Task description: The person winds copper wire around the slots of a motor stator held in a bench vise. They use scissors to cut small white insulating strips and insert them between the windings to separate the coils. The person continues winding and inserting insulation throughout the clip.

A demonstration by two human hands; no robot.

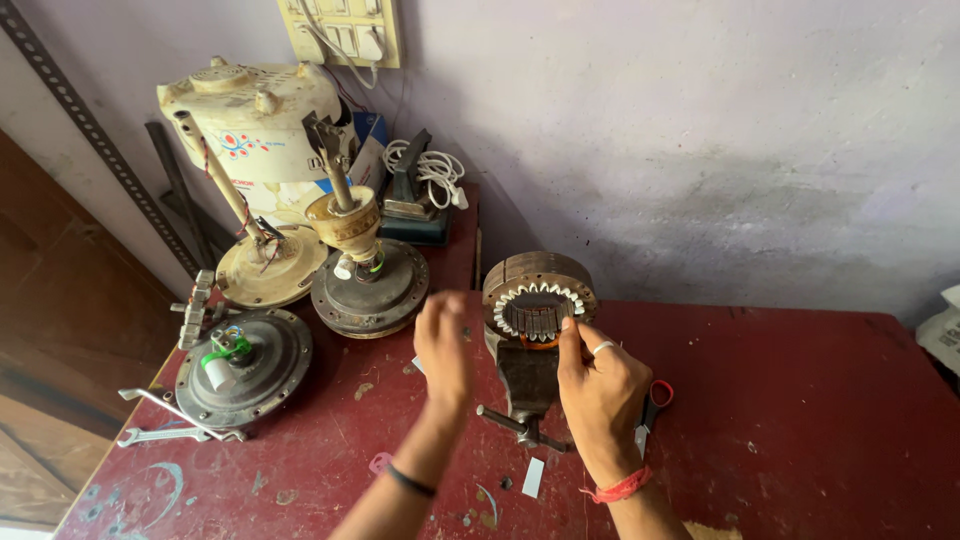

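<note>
My right hand [600, 395] reaches to the motor stator [538, 298], a toothed ring clamped upright in a small vise [527, 380] at the middle of the red worktop [800, 420]; its fingers [570, 338] press together against the ring's lower rim. My left hand [445, 345] hovers just left of the stator, fingers loosely curled, holding nothing. Red-handled scissors [655, 398] lie beside my right wrist. Dismantled fan motors [245, 365] sit well to the left.

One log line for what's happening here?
right hand: fingertips on stator ring | ring in bench vise | left hand: raised, empty
</note>
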